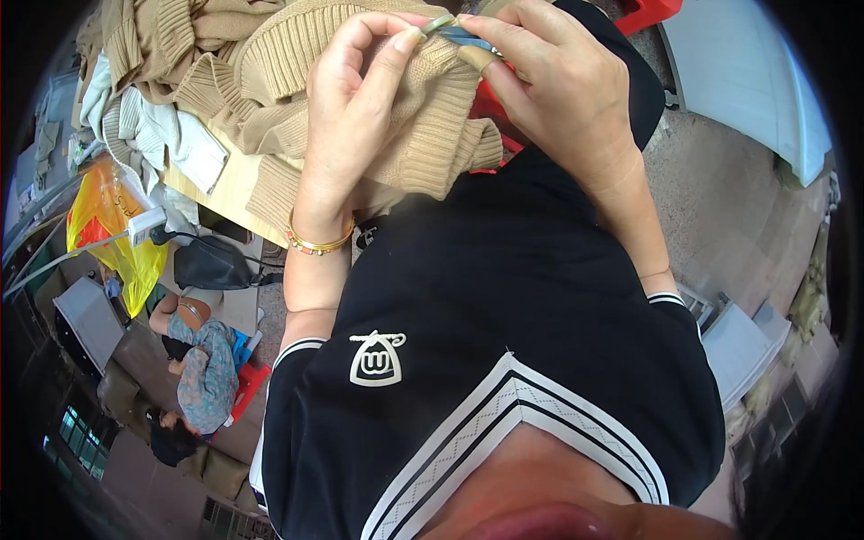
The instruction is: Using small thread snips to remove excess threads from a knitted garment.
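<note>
A tan ribbed knit sweater (423, 135) lies over the table edge and hangs toward my lap. My left hand (355, 108) is above it, thumb and forefinger pinching a small pale greenish piece (438, 23) at the top of the picture; its exact kind is unclear. Close beside it, my right hand (567, 81) is closed around a small blue tool (466, 38) that looks like thread snips, mostly hidden by the fingers. A tan cover (477, 58) sits on one right fingertip. The two hands' fingertips nearly meet over the knit.
More tan knitwear (180, 36) heaps on the wooden table (236, 184), with white knit pieces (135, 126) at its left. A yellow bag (117, 234) hangs below, near a black bag (211, 261). Another person (205, 382) sits at lower left. A white panel (747, 72) stands right.
</note>
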`<state>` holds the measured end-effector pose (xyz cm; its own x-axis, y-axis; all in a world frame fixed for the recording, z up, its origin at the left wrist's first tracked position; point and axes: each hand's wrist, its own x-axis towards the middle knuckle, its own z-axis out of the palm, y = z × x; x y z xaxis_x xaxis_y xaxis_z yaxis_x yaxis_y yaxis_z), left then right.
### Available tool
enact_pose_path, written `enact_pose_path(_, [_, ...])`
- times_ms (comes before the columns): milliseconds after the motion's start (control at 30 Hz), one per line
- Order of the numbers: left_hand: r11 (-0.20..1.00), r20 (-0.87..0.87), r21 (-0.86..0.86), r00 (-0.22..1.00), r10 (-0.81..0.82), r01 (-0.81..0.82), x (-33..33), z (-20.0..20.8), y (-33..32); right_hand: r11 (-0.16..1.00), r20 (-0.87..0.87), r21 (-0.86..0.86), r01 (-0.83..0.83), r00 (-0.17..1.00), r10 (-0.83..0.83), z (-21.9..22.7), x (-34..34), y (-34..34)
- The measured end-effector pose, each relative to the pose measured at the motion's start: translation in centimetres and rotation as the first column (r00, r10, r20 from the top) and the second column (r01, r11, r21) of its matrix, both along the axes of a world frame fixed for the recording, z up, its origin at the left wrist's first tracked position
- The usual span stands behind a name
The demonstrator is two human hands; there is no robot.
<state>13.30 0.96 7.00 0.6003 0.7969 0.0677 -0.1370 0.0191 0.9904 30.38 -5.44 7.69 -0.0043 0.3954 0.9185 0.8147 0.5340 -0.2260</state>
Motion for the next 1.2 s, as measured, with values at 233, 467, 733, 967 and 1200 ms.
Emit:
enact_pose_path(233, [0.996,-0.049,0.088,0.999,0.016,-0.012,-0.3,-0.4,0.0,0.998,0.026,-0.057,0.023,0.999,-0.021,-0.1,-0.1,-0.2])
enact_pose_path(467, [0.999,-0.021,0.038,1.0,0.002,-0.001,-0.3,-0.5,0.2,0.997,0.041,-0.071,0.022,0.999,-0.019,0.1,0.0,-0.2])
enact_pose_path(733, [1.0,-0.016,0.019,1.0,-0.023,0.023,-0.4,-0.4,0.0,0.996,0.022,-0.091,0.01,1.0,-0.008,0.2,0.1,-0.4])
enact_pose_path(967, [0.999,0.019,0.033,1.0,0.0,0.0,-0.2,-0.6,0.0,0.996,0.03,-0.094,0.008,1.0,-0.005,0.0,0.3,-0.6])
enact_pose_path(1200, [0.999,-0.039,-0.003,0.998,-0.046,0.045,-0.9,-0.6,0.2,0.909,0.056,-0.408,0.08,0.996,-0.062,3.9,-0.8,-2.0])
